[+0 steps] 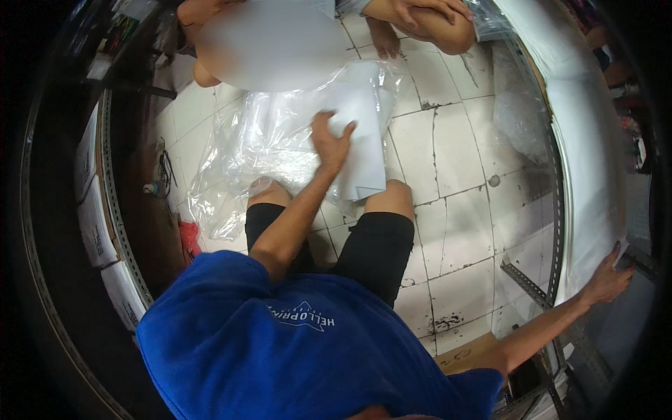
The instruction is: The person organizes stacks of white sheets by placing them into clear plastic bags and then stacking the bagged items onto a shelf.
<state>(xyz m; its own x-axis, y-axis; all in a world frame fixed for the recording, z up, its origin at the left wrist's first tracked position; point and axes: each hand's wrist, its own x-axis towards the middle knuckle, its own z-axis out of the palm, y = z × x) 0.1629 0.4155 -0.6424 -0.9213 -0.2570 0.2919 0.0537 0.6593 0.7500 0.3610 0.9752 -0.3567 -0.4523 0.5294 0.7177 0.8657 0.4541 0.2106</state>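
My left hand (331, 143) is over a folded white sheet (365, 143), its thumb and fingers spread. Whether it touches the sheet I cannot tell. The sheet lies on a clear plastic bag (231, 157) with white material inside, on the floor before my knees. Far out to the right, my right hand (606, 280) has its thumb and fingers around the end of a dark metal rack bar (640, 262). Beside that hand hangs or lies a long mass of white sheeting (584, 133).
Opposite me sits another person, with a hand (427, 10) on a knee. Metal racks stand on both sides, the left one with white boxes (96, 220). A red bag (189, 240) and a dark cable (166, 166) are on the left. Cardboard (465, 354) lies beneath my right arm.
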